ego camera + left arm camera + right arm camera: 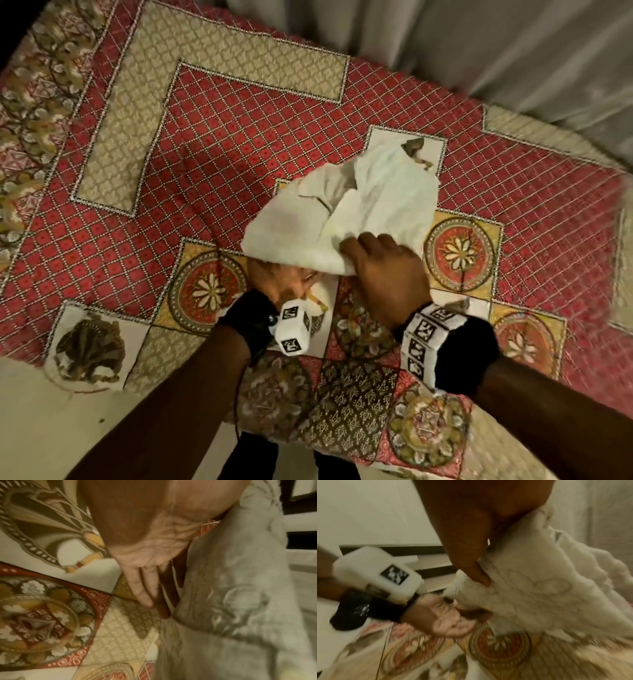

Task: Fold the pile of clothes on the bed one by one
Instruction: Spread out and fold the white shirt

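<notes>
left hand [286, 279] half-hidden under white cloth [342, 212], blurred

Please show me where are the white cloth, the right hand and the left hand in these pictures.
white cloth [346, 205]: head view, on the middle of the crumpled fabric.
right hand [383, 267]: head view, on the back of the hand gripping the cloth's near edge.
left hand [145, 555]: left wrist view, on the palm, fingers straight.

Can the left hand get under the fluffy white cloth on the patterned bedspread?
Probably yes: the left hand lies palm up, fingers straight, already sliding beneath the fluffy white cloth, whose near edge the right hand grips and lifts.
</notes>
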